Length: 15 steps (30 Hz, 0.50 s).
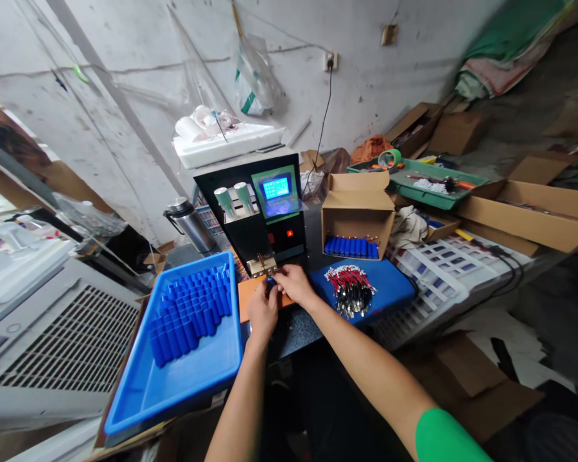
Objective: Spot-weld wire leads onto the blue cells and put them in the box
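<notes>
Under the electrodes of a black spot welder [262, 264], my left hand [262, 309] is closed around a small blue battery cell [270, 282], most of it hidden by the fingers. Beside it my right hand [293, 283] pinches at the cell's end, right at the electrodes; what lies between those fingertips is too small to make out. An orange mat [246, 299] lies beneath both hands. To the left, a blue plastic tray [197, 378] holds many upright blue cells [192, 314]. A bundle of red and black wire leads [350, 290] rests on a blue pad [394, 283] at right.
An open cardboard box [357, 221] with blue cells lying in it stands behind the pad. The welder's display [276, 187] is lit. A steel flask [191, 223] stands behind the tray. Farther right are a green tray [428, 183] and white plastic crates [433, 276].
</notes>
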Each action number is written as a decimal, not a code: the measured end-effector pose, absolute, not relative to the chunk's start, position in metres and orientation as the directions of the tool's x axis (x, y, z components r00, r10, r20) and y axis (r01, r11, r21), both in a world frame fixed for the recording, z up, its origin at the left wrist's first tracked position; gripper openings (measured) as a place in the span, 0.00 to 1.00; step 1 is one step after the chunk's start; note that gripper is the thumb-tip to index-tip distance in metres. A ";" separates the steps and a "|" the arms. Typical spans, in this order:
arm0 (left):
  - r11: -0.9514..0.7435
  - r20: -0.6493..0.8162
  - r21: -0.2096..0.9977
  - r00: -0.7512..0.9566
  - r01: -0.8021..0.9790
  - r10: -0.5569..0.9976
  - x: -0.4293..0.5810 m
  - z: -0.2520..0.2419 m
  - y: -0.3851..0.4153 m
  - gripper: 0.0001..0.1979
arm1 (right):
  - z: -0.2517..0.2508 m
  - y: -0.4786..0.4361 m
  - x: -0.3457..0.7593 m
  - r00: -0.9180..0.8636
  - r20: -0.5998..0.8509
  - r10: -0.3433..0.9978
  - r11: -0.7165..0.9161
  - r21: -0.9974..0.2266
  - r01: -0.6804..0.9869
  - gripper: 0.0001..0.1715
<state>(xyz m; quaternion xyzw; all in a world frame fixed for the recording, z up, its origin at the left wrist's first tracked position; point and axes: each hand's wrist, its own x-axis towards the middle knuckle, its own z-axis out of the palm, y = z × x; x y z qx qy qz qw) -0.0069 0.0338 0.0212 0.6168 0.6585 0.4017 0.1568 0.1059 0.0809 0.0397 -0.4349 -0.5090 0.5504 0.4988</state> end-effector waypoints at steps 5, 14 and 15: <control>-0.087 0.293 0.728 -0.194 0.680 0.936 -0.006 0.022 0.034 0.13 | 0.037 0.082 0.103 -0.104 0.007 0.995 0.002 -0.998 -0.056 0.12; -0.081 0.275 0.748 -0.196 0.659 0.941 -0.007 0.021 0.034 0.14 | 0.037 0.083 0.100 -0.070 0.025 0.997 0.023 -0.999 -0.028 0.10; -0.078 0.275 0.746 -0.199 0.661 0.941 -0.007 0.021 0.034 0.13 | 0.037 0.083 0.100 -0.082 0.021 0.996 0.019 -0.999 -0.031 0.10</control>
